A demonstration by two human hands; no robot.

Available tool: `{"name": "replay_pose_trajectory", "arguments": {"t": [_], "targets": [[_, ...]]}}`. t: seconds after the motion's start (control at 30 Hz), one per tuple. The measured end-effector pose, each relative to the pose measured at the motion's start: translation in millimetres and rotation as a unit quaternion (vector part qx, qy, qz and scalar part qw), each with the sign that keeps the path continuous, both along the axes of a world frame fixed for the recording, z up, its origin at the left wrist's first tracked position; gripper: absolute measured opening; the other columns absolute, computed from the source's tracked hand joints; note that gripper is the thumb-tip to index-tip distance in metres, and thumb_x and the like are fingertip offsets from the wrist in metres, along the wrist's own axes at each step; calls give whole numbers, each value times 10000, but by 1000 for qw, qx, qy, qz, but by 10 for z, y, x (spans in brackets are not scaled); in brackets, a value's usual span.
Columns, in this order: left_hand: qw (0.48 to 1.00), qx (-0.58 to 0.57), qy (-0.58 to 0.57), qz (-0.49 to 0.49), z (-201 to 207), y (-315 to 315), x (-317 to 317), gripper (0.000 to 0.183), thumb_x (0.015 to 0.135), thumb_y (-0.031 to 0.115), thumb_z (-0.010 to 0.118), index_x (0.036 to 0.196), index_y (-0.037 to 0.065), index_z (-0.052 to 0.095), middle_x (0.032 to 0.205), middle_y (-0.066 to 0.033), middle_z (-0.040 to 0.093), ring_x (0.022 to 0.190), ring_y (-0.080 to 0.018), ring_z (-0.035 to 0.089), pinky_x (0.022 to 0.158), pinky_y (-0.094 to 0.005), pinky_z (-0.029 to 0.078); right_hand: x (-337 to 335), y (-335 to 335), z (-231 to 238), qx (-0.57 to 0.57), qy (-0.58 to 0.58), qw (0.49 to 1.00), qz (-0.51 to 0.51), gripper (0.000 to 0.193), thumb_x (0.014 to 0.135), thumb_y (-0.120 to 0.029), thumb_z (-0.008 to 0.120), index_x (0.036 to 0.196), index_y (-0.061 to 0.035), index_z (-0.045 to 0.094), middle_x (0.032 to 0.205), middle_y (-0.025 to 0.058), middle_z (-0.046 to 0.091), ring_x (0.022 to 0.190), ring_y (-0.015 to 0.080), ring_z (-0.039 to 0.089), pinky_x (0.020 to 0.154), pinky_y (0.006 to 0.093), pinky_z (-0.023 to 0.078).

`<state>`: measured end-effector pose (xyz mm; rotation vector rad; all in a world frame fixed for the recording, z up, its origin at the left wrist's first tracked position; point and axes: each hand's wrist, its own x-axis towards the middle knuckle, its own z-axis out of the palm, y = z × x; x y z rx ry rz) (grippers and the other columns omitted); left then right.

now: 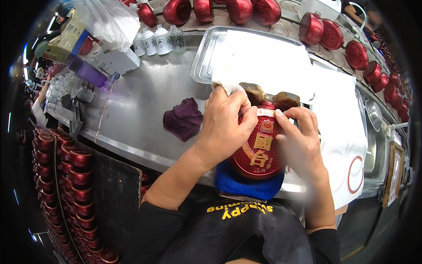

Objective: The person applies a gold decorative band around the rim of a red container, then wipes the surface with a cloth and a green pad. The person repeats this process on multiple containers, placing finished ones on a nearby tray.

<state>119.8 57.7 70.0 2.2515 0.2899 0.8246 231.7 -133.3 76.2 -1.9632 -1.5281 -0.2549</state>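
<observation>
A round, flat red bottle (260, 169) with raised gold characters lies on a folded blue cloth (228, 185), its neck pointing away from me. A narrow pale label strip (265, 113) crosses the bottle just below the neck. My left hand (228, 116) is closed, with a whitish cloth (228, 87) tucked in its fingers and its thumb and index fingertip at the strip's left end. My right hand (303, 134) bends round the bottle's right side, thumb and index finger pinched at the strip's right end. Two dark brown lumps (252, 93) flank the neck.
A crumpled purple cloth (183, 119) lies on the metal table (145, 101). Beyond the bottle is a metal tray (203, 57) with white sheets. Small bottles (161, 40) stand at the back left. More red bottles (239, 11) line the far conveyor; red stacks (81, 193) rise at left.
</observation>
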Motion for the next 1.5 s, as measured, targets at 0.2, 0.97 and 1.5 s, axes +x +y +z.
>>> {"name": "replay_pose_trajectory", "arguments": {"t": [0.2,0.97,1.5], "targets": [[1000,-8,5,-2,10,-9,-6,183,856,136,715,791,30,580,879,-202,540,862,-377,547,798,-483,444,8,2,-15,10,1,1000,4,397,849,-90,754,1234,-15,690,1157,151,596,1136,369,564,978,468,491],[993,-116,12,5,-67,46,-138,202,845,140,745,814,20,586,918,-184,562,861,-342,568,762,-435,478,-17,77,52,-9,-10,1000,-15,391,816,-54,770,1203,-58,711,1126,136,600,1108,365,566,951,456,493],[863,-482,39,-144,-289,254,-422,262,1052,289,585,1063,31,625,1044,13,608,983,-50,519,899,-237,422,-95,128,222,-60,-4,998,-33,475,821,-106,770,1289,-92,687,1188,124,567,1139,354,547,976,464,473]]}}
